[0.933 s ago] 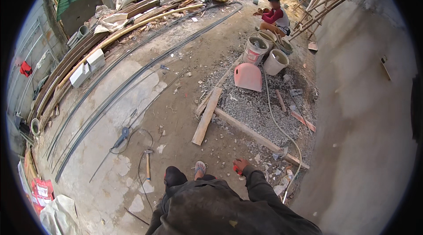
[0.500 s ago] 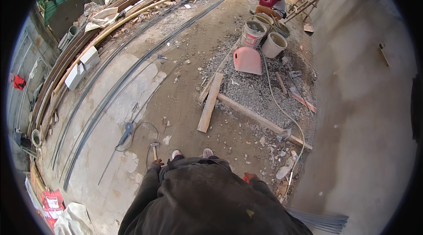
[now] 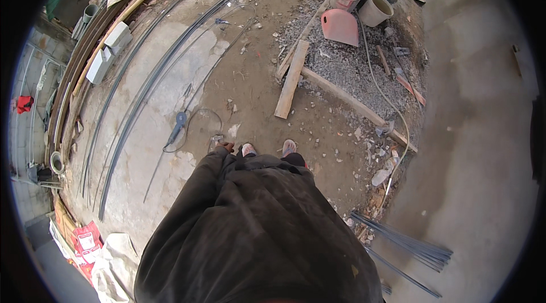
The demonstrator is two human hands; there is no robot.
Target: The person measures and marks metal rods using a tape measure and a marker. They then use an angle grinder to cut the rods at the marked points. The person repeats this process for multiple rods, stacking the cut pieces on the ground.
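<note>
Fingers of the left hand [image 3: 228,146] show small just past the sleeve [image 3: 210,162], low near the ground; I cannot tell whether they are pressed together or pinching a handle. Just left of them is the head of the hammer [image 3: 216,140], its handle hidden. The right hand is out of sight.

Left of the fingers spreads a pale, patchy concrete slab [image 3: 142,146]; ahead and to their right it gives way to brown dirt [image 3: 259,84] with scattered stones. On the slab, near the fingers to the left, lies an angle grinder [image 3: 178,125], its cord looping toward the hammer.

Long steel bars [image 3: 154,79] edge the working ground farther left. Ahead and right, a loose board [image 3: 292,79] and a beam [image 3: 355,99] border the gravel [image 3: 341,70]. Between bars and board, the dirt leaves a broad lane running forward from the fingers. Sandalled feet [image 3: 248,149] stand just right of them; a smooth grey concrete surface [image 3: 472,132] bounds the far right.
</note>
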